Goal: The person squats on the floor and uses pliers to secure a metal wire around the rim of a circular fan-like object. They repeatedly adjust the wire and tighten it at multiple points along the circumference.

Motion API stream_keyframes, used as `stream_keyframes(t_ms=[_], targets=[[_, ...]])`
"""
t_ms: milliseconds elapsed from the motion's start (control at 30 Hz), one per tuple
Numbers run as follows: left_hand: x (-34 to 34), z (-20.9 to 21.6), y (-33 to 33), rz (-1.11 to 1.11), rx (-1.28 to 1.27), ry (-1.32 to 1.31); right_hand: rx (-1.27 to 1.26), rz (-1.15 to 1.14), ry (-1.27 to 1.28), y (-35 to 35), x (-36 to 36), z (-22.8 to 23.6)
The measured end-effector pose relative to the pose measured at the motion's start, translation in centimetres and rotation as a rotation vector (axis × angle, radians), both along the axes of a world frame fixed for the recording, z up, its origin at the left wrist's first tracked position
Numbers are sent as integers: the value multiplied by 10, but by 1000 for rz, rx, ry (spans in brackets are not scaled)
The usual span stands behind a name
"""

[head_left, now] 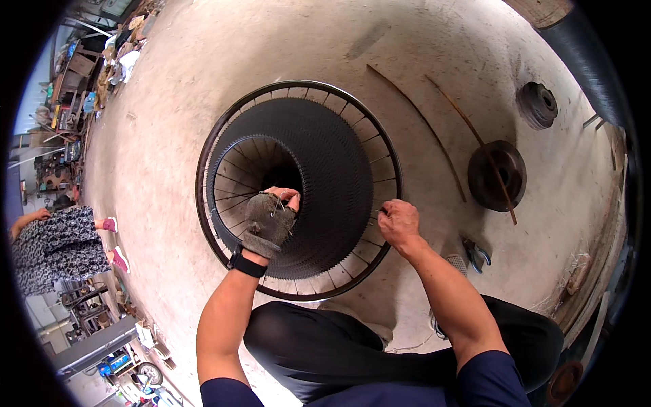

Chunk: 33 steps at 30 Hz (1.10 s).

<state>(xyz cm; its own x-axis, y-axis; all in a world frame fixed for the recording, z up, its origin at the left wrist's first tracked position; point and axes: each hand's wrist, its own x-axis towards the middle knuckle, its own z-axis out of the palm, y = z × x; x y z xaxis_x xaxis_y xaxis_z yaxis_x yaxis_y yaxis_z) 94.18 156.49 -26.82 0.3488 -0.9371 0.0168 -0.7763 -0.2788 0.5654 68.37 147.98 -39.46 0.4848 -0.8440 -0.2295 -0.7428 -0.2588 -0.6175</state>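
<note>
A tall stack of black toothed rings (339, 183) stands on the floor, open at its centre. Around it runs a large dark wheel rim (298, 84) with thin spokes. My left hand (268, 218), in a worn grey glove with bare fingertips, reaches over the stack's near inner edge. Its fingers are curled, with a thin wire-like piece showing beside them; I cannot make out exactly what they grip. At the rim's right side is my bare right hand (400, 222), fingers pinched together. Whatever lies between those fingertips is too small to name.
Pliers (477, 256) lie near my right foot. Beyond are a round dark metal dish (483, 178) with a rusty rod (461, 115) across it, a curved strip (427, 129) and a dark grooved part (537, 106). A person (64, 244) and cluttered shelves are at the left.
</note>
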Motion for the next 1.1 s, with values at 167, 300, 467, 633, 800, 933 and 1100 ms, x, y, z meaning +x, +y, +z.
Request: stream_keyframes(t_ms=[167, 300, 467, 633, 800, 933, 1100], targets=[[-18, 24, -10, -116, -151, -179, -21, -104, -81, 6, 0, -5], [-32, 29, -27, -306, -125, -278, -28, -209, -199, 13, 4, -5], [-50, 3, -45, -572, 31, -604, -116, -238, -276, 18, 6, -8], [-50, -25, -54, -605, 146, -706, -66, -219, -288, 19, 13, 0], [-48, -22, -54, -476, 151, -542, 49, -451, -389, 29, 21, -1], [-50, 1, -44, -164, -84, -233, 300, -557, -426, 33, 23, -22], [-2, -9, -12, 286, 240, 449, 318, -538, -464, 34, 27, -17]])
